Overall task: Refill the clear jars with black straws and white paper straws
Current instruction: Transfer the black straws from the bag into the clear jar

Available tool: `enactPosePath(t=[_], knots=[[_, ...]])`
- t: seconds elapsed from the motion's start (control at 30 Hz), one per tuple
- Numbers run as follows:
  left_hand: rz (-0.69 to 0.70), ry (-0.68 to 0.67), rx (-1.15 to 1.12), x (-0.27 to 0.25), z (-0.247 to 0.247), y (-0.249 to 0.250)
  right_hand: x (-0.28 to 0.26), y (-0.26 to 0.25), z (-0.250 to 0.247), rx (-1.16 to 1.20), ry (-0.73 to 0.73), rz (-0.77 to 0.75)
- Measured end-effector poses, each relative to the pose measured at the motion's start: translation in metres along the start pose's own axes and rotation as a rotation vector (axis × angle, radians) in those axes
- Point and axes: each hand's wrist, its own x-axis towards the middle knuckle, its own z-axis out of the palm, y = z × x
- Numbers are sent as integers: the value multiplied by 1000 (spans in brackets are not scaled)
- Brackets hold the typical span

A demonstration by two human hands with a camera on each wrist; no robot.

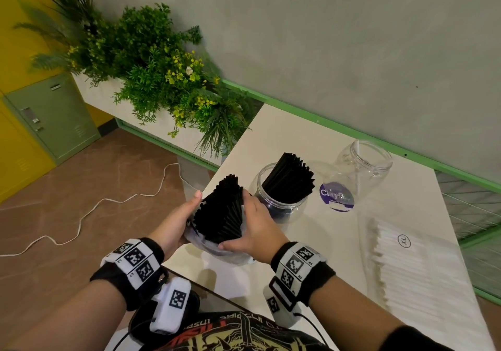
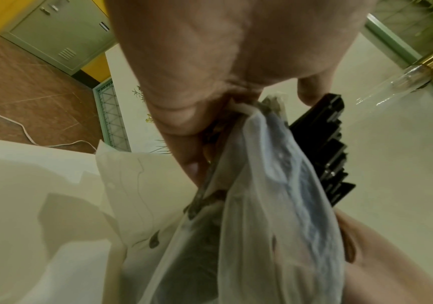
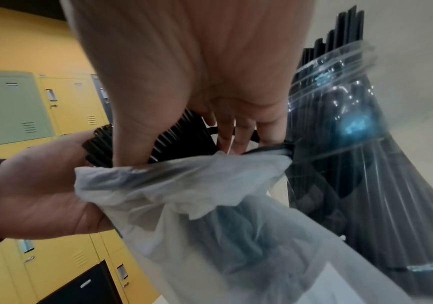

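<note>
Here, near to far, the scene reads as follows.

Left hand: the left hand [image 1: 177, 219] cups the left side of the bundle of black straws [image 1: 221, 212], fingers curled round the thin plastic bag [image 1: 214, 245] that wraps its lower part.

Right hand: the right hand [image 1: 253, 223] clasps the opposite side, thumb low on the bag and fingers wrapped over the straws; the right wrist view shows them closed on plastic and straws together.

Bundle position: it sits directly between the two palms, above the near left corner of the worktop [image 1: 339, 231], its lower end in the bag and its upper ends fanned out bare.

Long axis: roughly upright, leaning a little away from the person, with the free ends pointing up and toward the jars.

Key relation: the jar with black straws [image 1: 282, 196] stands just beyond and to the right of the bundle, close by the right hand's knuckles, so the right hand is the nearer one to it.

Judged next move: the bag probably has to come off before the straws can go in upright, and loose straws could spill in the transfer.

Empty jar: a second clear jar [image 1: 363, 166] stands farther back and right, with a purple-labelled lid [image 1: 336, 196] in front of it.

White paper straws: a stack of wrapped white straws [image 1: 409, 266] lies on the worktop at the right, well apart from both hands.
</note>
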Motion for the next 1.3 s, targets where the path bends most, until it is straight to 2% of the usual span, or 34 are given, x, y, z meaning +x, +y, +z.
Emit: enactPosePath(t=[0.3, 0.53, 0.77, 0.97, 1.07, 1.3], knots=[[14, 40, 22, 0, -3, 3, 9, 3, 0, 10, 107, -60], [28, 46, 34, 1, 0, 4, 2, 4, -4, 230, 229, -105], [14, 52, 41, -4, 8, 10, -6, -9, -18, 478, 290, -22], [7, 48, 31, -2, 7, 9, -7, -15, -30, 585, 394, -68], [13, 40, 32, -1, 5, 8, -5, -16, -35, 595, 413, -75], [8, 56, 28, -2, 9, 10, -1, -9, -29, 475, 348, -75]])
